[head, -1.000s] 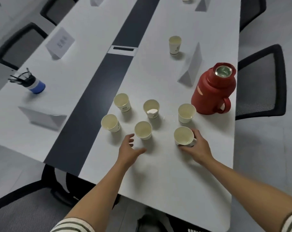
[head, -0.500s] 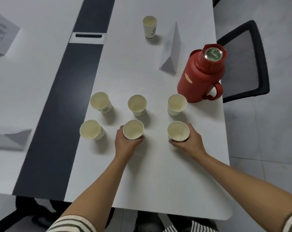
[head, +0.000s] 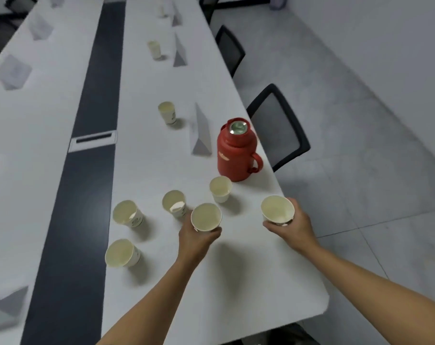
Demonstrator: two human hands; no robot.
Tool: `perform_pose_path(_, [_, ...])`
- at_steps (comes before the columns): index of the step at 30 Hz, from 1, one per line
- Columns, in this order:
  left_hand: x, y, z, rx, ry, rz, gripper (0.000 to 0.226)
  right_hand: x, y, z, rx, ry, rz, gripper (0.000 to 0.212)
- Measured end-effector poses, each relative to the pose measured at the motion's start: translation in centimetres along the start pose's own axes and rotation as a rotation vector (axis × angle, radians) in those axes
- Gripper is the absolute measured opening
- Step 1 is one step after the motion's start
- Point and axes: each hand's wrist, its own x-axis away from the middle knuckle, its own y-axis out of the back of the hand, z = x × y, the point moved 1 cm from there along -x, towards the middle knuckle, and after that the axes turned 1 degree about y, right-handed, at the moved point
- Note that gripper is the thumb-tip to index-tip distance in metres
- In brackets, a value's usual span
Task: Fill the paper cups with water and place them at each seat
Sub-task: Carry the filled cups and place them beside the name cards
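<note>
My left hand (head: 196,236) grips a paper cup (head: 206,216) and holds it a little above the white table (head: 211,282). My right hand (head: 292,225) grips a second paper cup (head: 277,209), lifted near the table's right edge. Several more paper cups stand on the table around them: one (head: 220,188) by the flask, one (head: 174,202) beside my left hand, two at the left (head: 126,213) (head: 121,253). A red thermos flask (head: 235,151) with its lid off stands behind them. Farther cups (head: 167,112) (head: 154,49) sit along the right-hand seats.
White folded name cards (head: 200,133) (head: 179,52) stand beside the far cups. Black mesh chairs (head: 277,125) (head: 230,48) line the table's right side. A dark strip (head: 87,170) with a cable port runs down the middle. More name cards (head: 13,72) stand on the left half.
Both hands have lifted their cups off the table; the right one moved out toward the table's right edge. The view has swung up and along the table.
</note>
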Motion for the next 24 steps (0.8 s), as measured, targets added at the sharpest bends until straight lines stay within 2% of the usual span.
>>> perform_pose_path(6, [0.8, -7.0, -5.0, -0.052, -0.131, 0.134, 0.050, 0.4, 9.1, -1.5, -0.018, -0.010, -0.164, 0.062])
perform_pose_path(10, [1.5, -14.3, -8.3, -0.040, -0.190, 0.197, 0.054, -0.1, 16.9, -4.0, -0.016, 0.002, -0.232, 0.061])
perform_pose_path(19, [2.9, -33.3, -15.1, 0.000, -0.229, 0.230, 0.051, -3.9, 35.8, -9.3, 0.048, 0.078, -0.265, 0.067])
perform_pose_path(24, [1.8, -40.3, -19.2, -0.011, -0.270, 0.271, 0.054, -7.1, 42.8, -11.1, 0.068, 0.071, -0.316, 0.068])
